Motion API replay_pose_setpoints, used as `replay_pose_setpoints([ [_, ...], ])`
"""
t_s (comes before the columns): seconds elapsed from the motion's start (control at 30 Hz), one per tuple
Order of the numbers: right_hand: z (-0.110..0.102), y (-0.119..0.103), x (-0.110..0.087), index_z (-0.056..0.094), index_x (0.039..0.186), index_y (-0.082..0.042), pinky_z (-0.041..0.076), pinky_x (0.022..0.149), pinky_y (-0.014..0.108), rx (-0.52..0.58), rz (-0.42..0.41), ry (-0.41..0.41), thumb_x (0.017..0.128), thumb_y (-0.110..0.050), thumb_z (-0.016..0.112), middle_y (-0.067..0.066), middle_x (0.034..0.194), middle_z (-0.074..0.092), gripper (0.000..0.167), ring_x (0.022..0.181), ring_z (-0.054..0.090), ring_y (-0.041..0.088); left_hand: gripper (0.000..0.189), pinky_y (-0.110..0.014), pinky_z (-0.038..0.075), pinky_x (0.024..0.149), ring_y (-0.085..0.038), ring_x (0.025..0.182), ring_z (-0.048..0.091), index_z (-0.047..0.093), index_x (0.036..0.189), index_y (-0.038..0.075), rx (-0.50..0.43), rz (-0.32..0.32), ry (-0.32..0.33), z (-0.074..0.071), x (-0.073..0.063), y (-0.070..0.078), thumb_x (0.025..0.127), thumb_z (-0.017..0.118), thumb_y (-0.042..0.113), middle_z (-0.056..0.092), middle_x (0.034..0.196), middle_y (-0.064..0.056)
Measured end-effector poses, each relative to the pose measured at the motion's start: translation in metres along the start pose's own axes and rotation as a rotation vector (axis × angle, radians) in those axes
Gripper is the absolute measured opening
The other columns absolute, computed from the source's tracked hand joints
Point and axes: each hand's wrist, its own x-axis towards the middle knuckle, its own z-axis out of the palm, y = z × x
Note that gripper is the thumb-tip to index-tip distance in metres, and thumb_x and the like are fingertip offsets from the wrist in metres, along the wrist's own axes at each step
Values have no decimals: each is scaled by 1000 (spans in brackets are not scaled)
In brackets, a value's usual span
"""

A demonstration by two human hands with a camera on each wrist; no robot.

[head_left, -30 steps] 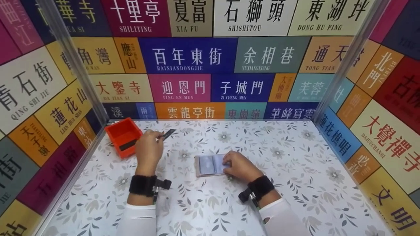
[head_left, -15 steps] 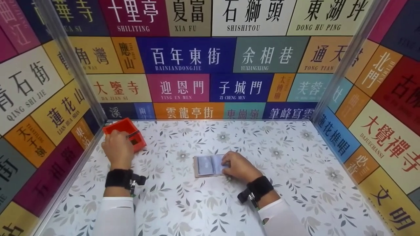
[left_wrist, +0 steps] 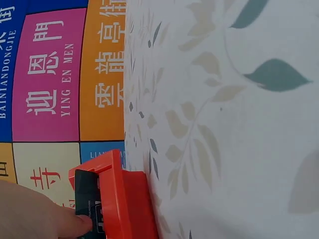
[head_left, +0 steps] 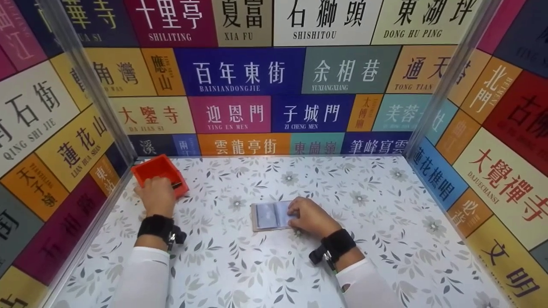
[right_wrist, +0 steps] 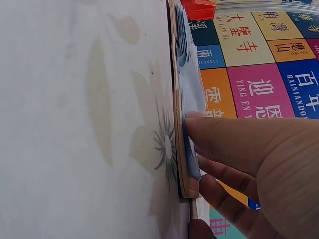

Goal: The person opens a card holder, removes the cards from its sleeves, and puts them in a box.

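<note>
At the red plastic box [head_left: 155,166], my left hand [head_left: 158,196] reaches over the near rim with its fingers inside. In the left wrist view my thumb presses a thin black card [left_wrist: 87,191] with white print, which stands at the wall of the box. Its far fingers are hidden. Mid-table lies an opened card holder [head_left: 266,215] with clear plastic sleeves and a tan cover. My right hand [head_left: 314,217] pinches the holder's right side. Up close in the right wrist view, thumb and fingers grip the sleeves [right_wrist: 192,89] near the cover's edge.
Panels with printed Chinese place names [head_left: 239,70] enclose the table at the back and both sides. The red box stands by the back left corner post. A white leaf-patterned cover [head_left: 257,265] spreads over the tabletop.
My left hand has moved left from beside the box, carrying the dark card, and lowered its fingers into the box. My right hand has stayed on the card holder.
</note>
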Motion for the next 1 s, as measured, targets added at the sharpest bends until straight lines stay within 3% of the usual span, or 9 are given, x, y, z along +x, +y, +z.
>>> replay_pose_setpoints([
  [0.1, 0, -1, 0, 76, 99, -7, 49, 101, 39, 9, 1, 0, 78, -17, 83, 2, 113, 67, 25, 109, 61, 20, 21, -72, 32, 96, -49, 99, 54, 72, 98, -2, 17, 3, -23, 4, 1, -2, 92, 53, 1, 69, 102, -30],
  [0.33, 1, -1, 0, 76, 99, -6, 50, 101, 39, 23, 1, 5, 78, -16, 83, 3, 114, 67, 24, 109, 62, 20, 17, -72, 30, 95, -50, 93, 56, 71, 92, -3, 13, 48, -10, 6, -2, -4, 89, 56, 2, 69, 93, -30],
  [0.5, 1, 1, 0, 77, 100, -6, 51, 100, 38, 11, -18, 1, 79, -15, 84, 2, 113, 67, 24, 108, 62, 19, 14, -75, 24, 102, -50, 97, 56, 71, 90, -3, 19, 66, -21, 4, -7, 3, 86, 61, 5, 69, 91, -29],
  [0.57, 1, 2, 1, 77, 100, -7, 51, 99, 37, 2, -24, -1, 78, -15, 84, 2, 113, 68, 24, 108, 62, 19, 15, -72, 26, 98, -48, 97, 55, 72, 89, -3, 11, 83, -6, 4, -9, 10, 86, 61, 6, 67, 92, -28],
  [0.73, 0, 3, 1, 77, 102, -7, 51, 99, 37, -7, -17, -2, 79, -16, 84, 2, 113, 68, 25, 108, 62, 18, 16, -57, 33, 79, -41, 93, 56, 74, 88, 1, -85, 207, 77, 2, -19, 43, 89, 64, 14, 65, 89, -19],
  [0.8, 0, 2, 1, 77, 101, -8, 50, 100, 37, -3, -10, -3, 79, -16, 83, 2, 113, 67, 25, 108, 62, 18, 15, -54, 37, 78, -38, 91, 58, 76, 89, 6, -150, 277, 98, -1, -24, 60, 89, 69, 19, 67, 87, -14],
  [0.87, 0, 2, 1, 77, 101, -7, 50, 100, 38, 1, -8, -1, 79, -16, 83, 2, 113, 67, 25, 108, 62, 19, 13, -52, 43, 80, -34, 91, 61, 78, 91, 11, -228, 352, 92, -7, -29, 79, 88, 73, 22, 68, 88, -9],
  [1.0, 0, 1, 1, 76, 99, -7, 50, 100, 38, 8, -7, -1, 78, -15, 84, 3, 112, 67, 24, 107, 61, 18, 11, -44, 54, 85, -22, 92, 66, 79, 96, 18, -384, 469, 20, -23, -38, 117, 90, 74, 26, 70, 92, 1],
])
